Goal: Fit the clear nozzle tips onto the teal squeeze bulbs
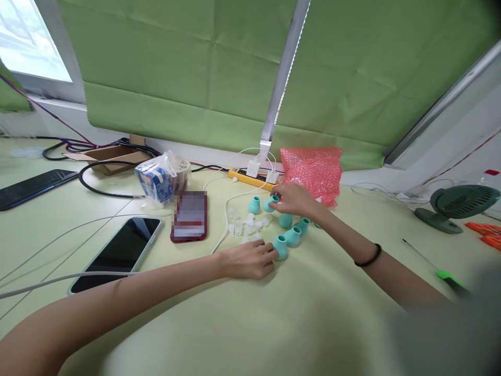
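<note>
At the pale green counter (250,324), my right hand (295,201) pinches a teal silicone cup (271,203) near a pink bubble-wrap bag (313,172). My left hand (248,258) lies loosely curled, fingertips against a second teal cup (280,247), grip unclear, beside scattered clear caps (246,224).

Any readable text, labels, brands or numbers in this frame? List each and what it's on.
None can be read.
On the blue carton in the plastic bag: print too small and blurred.
On the red-cased phone: screen pixelated, unreadable.
On the red tag, far right: too small.
On the teal piece pinched by the right hand: no marking shows.
</note>
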Demonstrator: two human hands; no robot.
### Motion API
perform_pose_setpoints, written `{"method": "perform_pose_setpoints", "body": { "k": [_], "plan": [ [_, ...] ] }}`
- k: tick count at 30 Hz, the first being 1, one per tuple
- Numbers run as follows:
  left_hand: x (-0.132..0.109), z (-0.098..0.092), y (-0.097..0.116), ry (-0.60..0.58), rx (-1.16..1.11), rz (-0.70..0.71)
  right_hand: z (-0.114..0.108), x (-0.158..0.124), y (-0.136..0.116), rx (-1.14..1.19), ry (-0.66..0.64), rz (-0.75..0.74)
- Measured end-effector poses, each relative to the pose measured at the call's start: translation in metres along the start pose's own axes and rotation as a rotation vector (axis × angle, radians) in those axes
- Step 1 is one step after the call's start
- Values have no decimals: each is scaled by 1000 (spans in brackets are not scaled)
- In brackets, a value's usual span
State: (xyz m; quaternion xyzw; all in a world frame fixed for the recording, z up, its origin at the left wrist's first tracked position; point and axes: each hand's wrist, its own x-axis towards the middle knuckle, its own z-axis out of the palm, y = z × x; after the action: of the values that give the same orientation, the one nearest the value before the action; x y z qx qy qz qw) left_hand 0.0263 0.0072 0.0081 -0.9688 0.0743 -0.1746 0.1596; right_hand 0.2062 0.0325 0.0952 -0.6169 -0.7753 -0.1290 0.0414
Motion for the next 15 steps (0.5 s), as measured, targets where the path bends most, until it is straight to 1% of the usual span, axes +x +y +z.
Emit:
{"method": "perform_pose_setpoints", "body": {
  "k": [4,6,7,9,10,11,12,13,15],
  "plan": [
    [-2,-3,-4,-25,-35,-50,23,22,0,-39,-82,-34],
    [1,-9,-3,-24,-82,-171,25,25,1,-44,-92,-43],
    [4,-13,-2,-14,-115,-262,23,24,2,-45,-86,-41],
    [11,-19,-2,5,-199,-474,10,16,5,-43,-64,-35],
    [15,-21,-2,-14,-247,-569,2,10,6,-34,-58,-33],
    [20,-22,-3,-62,-303,-646,-6,1,7,-19,-61,-34],
    [24,-22,-4,-122,-358,-705,-14,-9,9,4,-74,-37],
    [27,-21,-7,-156,-389,-733,-20,-20,9,56,-102,-30],
    [33,-18,-13,-184,-426,-761,-27,-44,11,128,-178,-44]
  ]
}}
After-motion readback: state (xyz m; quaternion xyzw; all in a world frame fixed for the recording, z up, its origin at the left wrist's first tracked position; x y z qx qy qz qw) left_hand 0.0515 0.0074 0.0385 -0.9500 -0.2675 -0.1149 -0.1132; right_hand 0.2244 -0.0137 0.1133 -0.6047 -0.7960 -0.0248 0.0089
